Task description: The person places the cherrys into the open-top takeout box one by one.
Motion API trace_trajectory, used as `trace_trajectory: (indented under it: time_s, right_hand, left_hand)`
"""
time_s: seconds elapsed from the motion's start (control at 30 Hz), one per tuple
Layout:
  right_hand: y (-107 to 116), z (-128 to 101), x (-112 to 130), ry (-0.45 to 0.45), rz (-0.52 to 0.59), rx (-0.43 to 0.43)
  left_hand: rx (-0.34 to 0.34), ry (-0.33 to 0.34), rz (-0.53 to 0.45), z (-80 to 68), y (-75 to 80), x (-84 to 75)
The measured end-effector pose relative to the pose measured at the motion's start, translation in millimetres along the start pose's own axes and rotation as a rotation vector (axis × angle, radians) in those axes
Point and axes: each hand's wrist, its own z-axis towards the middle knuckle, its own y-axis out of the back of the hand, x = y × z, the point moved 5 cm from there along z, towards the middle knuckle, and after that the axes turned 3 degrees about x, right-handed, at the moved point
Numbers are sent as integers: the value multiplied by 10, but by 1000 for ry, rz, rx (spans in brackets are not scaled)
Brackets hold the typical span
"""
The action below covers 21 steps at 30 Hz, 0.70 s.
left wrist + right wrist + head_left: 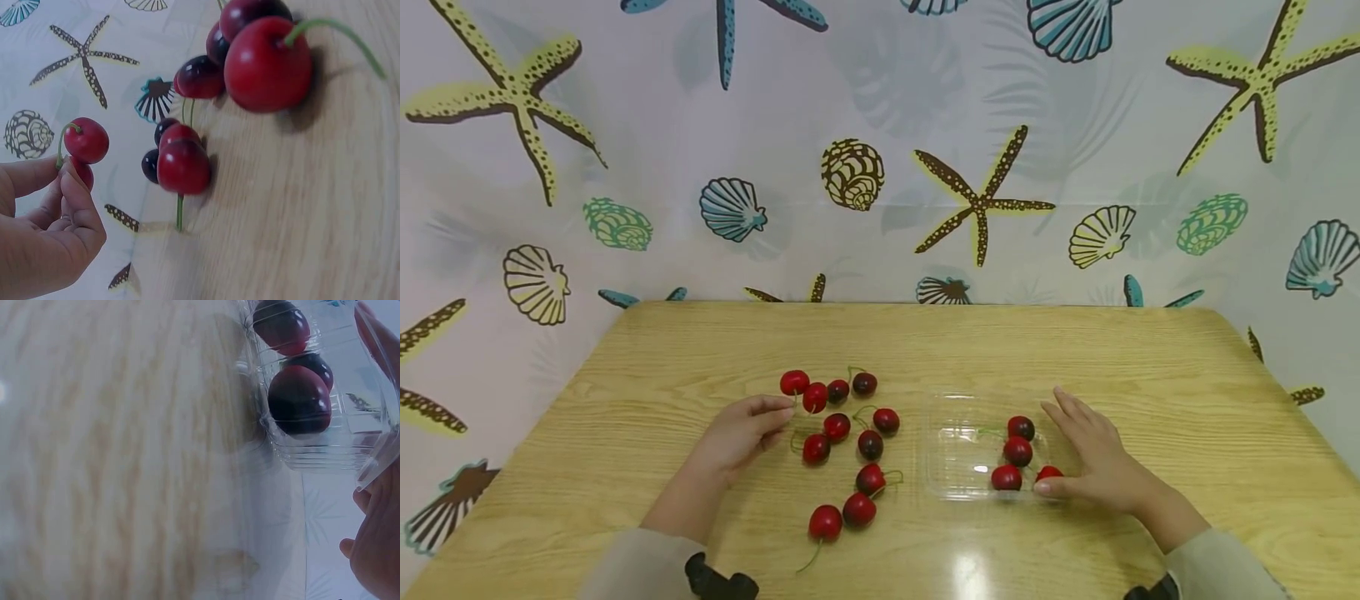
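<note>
My left hand [741, 437] pinches the green stem of a red cherry [86, 140] between thumb and fingertips, at the left of the loose cherries. A second cherry [82, 173] shows just below it, partly hidden by the fingers. On the right, a clear plastic box [951, 483] lies on the table with several dark red cherries [1018, 451] inside. My right hand [1097, 462] rests against the box's right side, its fingers extended and its thumb at the near corner. In the right wrist view, the box wall [319, 459] stands beside the fingers.
Several loose cherries with stems [825, 523] are spread over the wooden table [700, 350] between the left hand and the box. Behind the table hangs a pale cloth [880, 100] printed with starfish and shells.
</note>
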Motion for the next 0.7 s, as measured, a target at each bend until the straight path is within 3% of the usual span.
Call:
trace_trajectory:
  time_s: [0.4, 0.7]
  right_hand:
    - [-4, -3, 9, 7, 9, -3]
    - [-4, -3, 20, 7, 13, -6]
  left_hand:
    - [47, -43, -41, -34, -354, -71]
    - [53, -31, -76, -61, -586, -118]
